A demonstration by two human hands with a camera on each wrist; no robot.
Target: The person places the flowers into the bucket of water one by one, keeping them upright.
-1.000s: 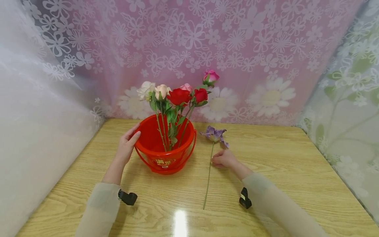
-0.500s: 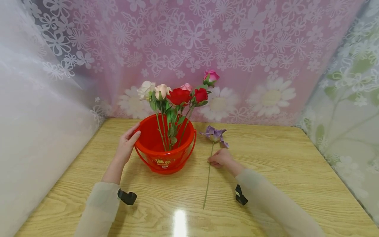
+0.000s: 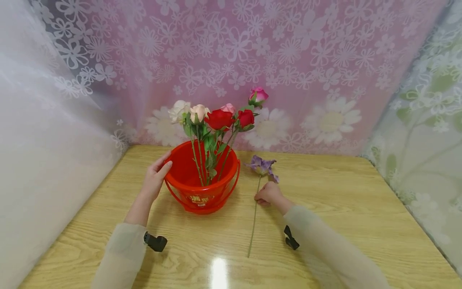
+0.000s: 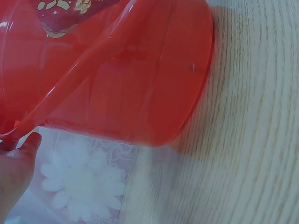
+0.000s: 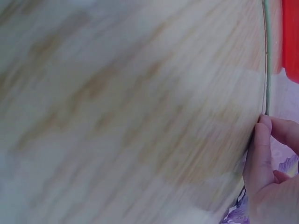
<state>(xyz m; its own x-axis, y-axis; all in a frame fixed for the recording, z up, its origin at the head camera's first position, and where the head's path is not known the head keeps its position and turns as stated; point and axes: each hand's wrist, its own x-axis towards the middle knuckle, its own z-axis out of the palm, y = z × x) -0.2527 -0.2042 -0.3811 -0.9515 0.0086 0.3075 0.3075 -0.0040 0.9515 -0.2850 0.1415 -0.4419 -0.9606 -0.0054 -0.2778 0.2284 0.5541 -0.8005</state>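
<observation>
A red plastic bucket with a carrying handle stands left of the middle in the head view, holding several long-stemmed artificial roses. My left hand grips its left rim; in the left wrist view the thumb is beside the handle's end. To the right of the bucket lies a purple artificial flower, its thin stem pointing toward me. My right hand pinches that stem a little below the bloom. The right wrist view shows thumb and forefinger tips meeting at the green stem.
The wooden table reaches back to a pink floral curtain. Pale curtains hang at both sides. A small black camera is worn on each wrist.
My right hand has shifted slightly left and its fingertips have come together on the purple flower's stem. The left hand and bucket keep their place.
</observation>
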